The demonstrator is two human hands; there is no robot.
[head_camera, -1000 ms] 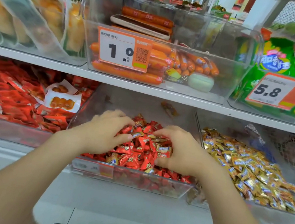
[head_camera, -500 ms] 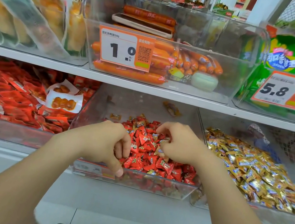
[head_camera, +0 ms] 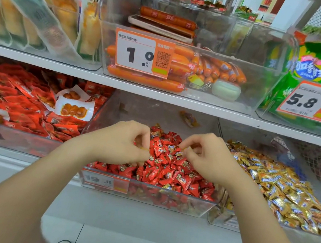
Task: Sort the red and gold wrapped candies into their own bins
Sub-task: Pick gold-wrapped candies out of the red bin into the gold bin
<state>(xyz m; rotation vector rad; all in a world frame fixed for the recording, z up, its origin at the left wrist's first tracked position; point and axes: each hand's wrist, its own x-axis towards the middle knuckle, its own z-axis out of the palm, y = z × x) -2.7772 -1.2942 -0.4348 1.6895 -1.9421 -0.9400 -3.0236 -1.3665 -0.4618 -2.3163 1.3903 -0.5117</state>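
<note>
Head view: shelf (head_camera: 159, 96), left hand (head_camera: 119, 142) and right hand (head_camera: 211, 158) curled in red candies (head_camera: 167, 172), grip contents unclear

Red candies (head_camera: 169, 165) heaped in middle bin (head_camera: 163, 199) — gold candies (head_camera: 285, 186) in right bin (head_camera: 264, 231); strays likely.

The upper shelf (head_camera: 159, 97) overhangs the red candy bin (head_camera: 142, 196), leaving an open gap above the heap. The far floor of that bin is bare apart from one stray wrapper (head_camera: 189, 119). On the right, a clear side wall (head_camera: 219, 135) stands between it and the open-topped gold candy bin (head_camera: 264, 232).
</note>
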